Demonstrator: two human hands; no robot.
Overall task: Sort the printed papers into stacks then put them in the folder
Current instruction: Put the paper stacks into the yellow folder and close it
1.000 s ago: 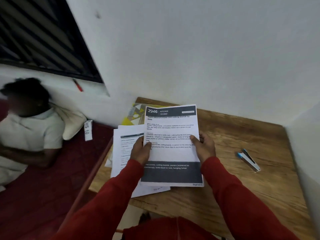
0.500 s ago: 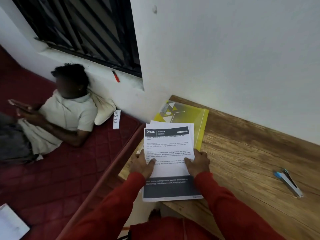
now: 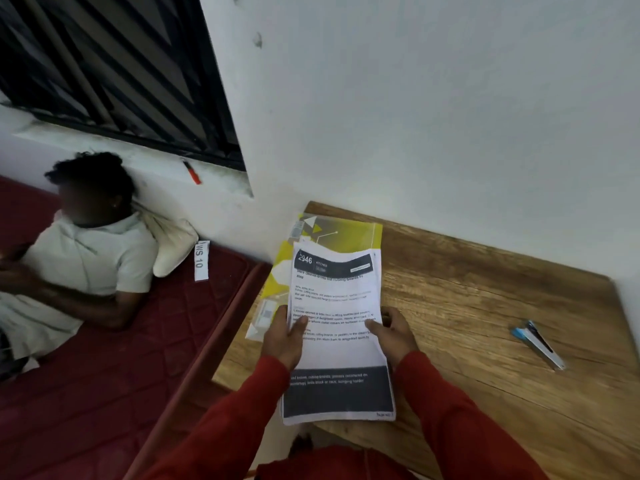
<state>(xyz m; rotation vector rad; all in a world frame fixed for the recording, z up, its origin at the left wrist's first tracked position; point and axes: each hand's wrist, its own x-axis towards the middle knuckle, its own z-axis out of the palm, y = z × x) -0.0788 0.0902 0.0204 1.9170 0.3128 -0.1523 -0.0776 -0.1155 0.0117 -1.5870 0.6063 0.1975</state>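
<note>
A stack of printed papers (image 3: 337,355) with a dark header and a dark footer band is held over the wooden table (image 3: 485,323). My left hand (image 3: 284,337) grips its left edge with the thumb on top. My right hand (image 3: 393,332) grips the right edge the same way. A yellow folder (image 3: 341,232) lies flat on the table's far left corner, partly hidden under the top of the stack. The stack's near end reaches past the table's front edge.
A blue and silver stapler (image 3: 538,344) lies on the table to the right. White walls close the table's far and right sides. On the left, a person (image 3: 79,258) reclines on a red mattress (image 3: 121,358) below a barred window.
The loose sheets that lay spread at the left one second ago are gathered into the single stack in both hands. The stack now sits more to the right over the folder.
</note>
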